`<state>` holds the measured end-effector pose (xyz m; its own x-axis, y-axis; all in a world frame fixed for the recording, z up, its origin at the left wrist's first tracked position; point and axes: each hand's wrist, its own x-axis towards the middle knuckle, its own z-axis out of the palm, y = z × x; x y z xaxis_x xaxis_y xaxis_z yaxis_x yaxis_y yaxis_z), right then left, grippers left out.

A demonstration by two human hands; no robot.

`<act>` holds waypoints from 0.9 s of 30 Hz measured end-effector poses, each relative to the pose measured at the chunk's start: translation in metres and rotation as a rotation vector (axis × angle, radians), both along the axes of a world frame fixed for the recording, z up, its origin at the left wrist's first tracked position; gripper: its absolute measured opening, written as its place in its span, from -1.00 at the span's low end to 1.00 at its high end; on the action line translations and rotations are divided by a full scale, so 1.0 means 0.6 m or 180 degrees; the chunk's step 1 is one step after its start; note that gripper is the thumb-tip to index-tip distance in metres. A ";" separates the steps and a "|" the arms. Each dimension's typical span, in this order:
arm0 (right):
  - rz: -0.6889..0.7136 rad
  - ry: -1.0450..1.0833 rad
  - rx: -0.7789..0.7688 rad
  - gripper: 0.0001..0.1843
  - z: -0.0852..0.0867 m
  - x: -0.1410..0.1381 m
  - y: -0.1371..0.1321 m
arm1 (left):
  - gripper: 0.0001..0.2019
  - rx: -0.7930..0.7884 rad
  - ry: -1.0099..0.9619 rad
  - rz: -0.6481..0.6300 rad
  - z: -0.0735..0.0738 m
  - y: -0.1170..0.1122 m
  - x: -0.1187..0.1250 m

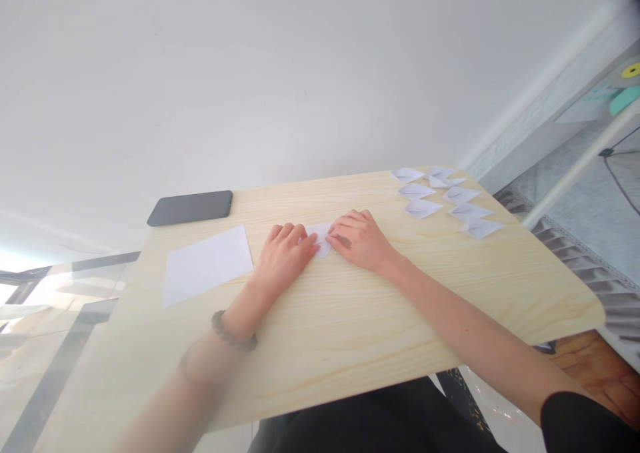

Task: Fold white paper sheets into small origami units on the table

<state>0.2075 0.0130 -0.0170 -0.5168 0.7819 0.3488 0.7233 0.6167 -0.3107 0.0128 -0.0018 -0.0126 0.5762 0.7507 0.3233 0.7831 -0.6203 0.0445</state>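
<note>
A small white paper piece [320,236] lies near the middle of the light wooden table [350,319]. My left hand [283,256] rests on its left side with fingers curled and pressed down on it. My right hand [361,239] covers its right side, fingertips pressing the paper flat. A dark bead bracelet [233,336] sits on my left wrist.
A flat white sheet [207,264] lies left of my hands. A dark phone [191,207] rests at the table's far left edge. Several folded white paper shapes [445,199] are grouped at the far right. A white wall stands behind; a white rail [580,166] is at right.
</note>
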 end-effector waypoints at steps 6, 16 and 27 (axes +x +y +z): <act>-0.0087 -0.0076 0.0021 -0.75 -0.001 -0.006 -0.006 | -0.72 -0.0022 0.0067 0.0006 0.007 -0.003 0.004; -0.0074 -0.0339 0.0095 -0.70 0.000 -0.008 -0.014 | -0.72 -0.0171 0.0178 0.0072 0.009 -0.003 0.002; 0.0036 0.0082 -0.0137 -0.71 -0.004 0.001 -0.009 | -0.75 -0.0066 0.0351 0.0319 0.014 -0.010 0.015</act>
